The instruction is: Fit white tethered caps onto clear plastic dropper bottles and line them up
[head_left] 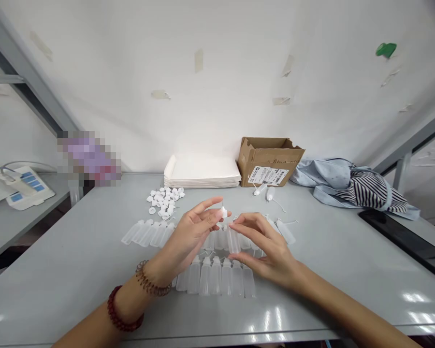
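Observation:
Between the thumb and fingers of my left hand (195, 232) is a small white cap (224, 211) with a thin needle tip pointing up. My right hand (266, 246) grips a translucent plastic bottle (234, 241) by its sides, just right of and below the cap. Cap and bottle look apart. Beneath my hands, several similar bottles (205, 278) lie in a front row, and another row (145, 233) lies behind, partly hidden by my hands. A pile of loose white caps (165, 198) sits behind my left hand.
At the back of the grey table (76, 251) are a stack of white sheets or envelopes (203, 171) and an open cardboard box (271, 162). Two small bottles (270, 194) lie before the box. Cloth items (369, 186) and a black elongated object (406, 241) are at the right.

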{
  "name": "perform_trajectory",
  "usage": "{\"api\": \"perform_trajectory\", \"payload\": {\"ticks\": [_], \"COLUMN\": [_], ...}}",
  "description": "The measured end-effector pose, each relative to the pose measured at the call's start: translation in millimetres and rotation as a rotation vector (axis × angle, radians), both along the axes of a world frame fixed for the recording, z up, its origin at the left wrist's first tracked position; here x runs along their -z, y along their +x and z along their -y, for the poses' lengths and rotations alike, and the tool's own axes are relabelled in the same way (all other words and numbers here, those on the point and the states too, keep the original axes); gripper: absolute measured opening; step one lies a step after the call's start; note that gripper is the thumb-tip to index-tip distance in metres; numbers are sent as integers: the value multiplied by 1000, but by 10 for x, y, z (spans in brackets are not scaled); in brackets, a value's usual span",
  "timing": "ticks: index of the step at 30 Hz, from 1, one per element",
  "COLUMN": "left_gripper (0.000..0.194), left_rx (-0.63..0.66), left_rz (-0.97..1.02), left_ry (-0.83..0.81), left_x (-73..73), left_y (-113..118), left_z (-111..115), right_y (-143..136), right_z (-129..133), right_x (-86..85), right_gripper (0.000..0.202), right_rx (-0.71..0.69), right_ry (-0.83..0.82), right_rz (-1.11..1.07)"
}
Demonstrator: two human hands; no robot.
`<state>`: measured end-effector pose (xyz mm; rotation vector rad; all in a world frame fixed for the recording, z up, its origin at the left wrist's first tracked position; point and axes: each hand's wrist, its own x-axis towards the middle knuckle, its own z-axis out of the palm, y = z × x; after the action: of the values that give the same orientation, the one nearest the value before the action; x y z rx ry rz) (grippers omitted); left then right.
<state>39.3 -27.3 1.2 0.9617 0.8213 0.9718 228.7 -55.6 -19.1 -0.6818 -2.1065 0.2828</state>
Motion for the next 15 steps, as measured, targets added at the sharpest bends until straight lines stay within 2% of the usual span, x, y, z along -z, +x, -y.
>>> {"api": "perform_trajectory", "payload": {"ticks": [5,9,15], "left_gripper": [27,16,14], "left_rx": [70,72,47], "left_rz": [39,60,56], "left_ry": [-57,-53,-20], "left_x": [33,44,54], "left_y": [68,74,46], "left_z": [67,72,67], "right_y": [-20,-17,-2], "right_z": [31,36,29], "right_x": [5,-3,4], "right_gripper": [49,44,38], "right_rx": [-39,-59,-12], "right_ry": [-4,13,48], "right_rz": [16,39,50]}}
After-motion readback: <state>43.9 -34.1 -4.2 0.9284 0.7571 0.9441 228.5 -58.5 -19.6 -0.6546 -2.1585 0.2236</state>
